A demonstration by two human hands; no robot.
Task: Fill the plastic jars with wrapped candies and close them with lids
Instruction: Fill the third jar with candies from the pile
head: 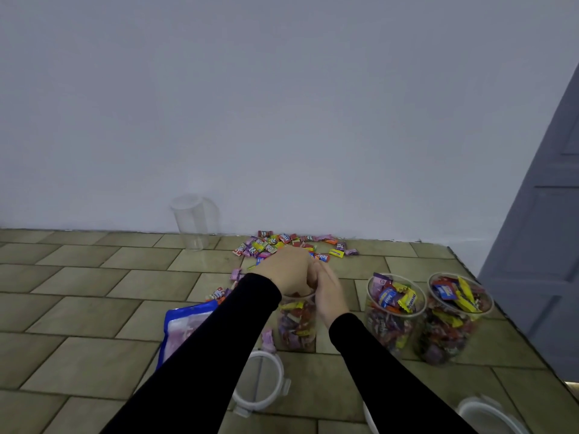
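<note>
Where the tan tiled floor (pixel 94 277) meets a plain pale wall (pixel 282 104), a heap of wrapped candies (pixel 291 242) lies loose, with an empty clear jar (pixel 192 220) just left of it and a grey door (pixel 545 214) at right. Both hands meet over the mouth of a part-filled jar (pixel 296 324): the left hand (pixel 286 270) curls down, the right hand (pixel 329 292) lies straight against it; whether either holds candy I cannot tell. Two full jars (pixel 396 311) (pixel 454 317) stand rightward, lidless. A lid (pixel 260 383) and blue bag (pixel 185 327) are partly hidden by sleeves (pixel 203 364); another lid (pixel 488 418) is cut off below.
</note>
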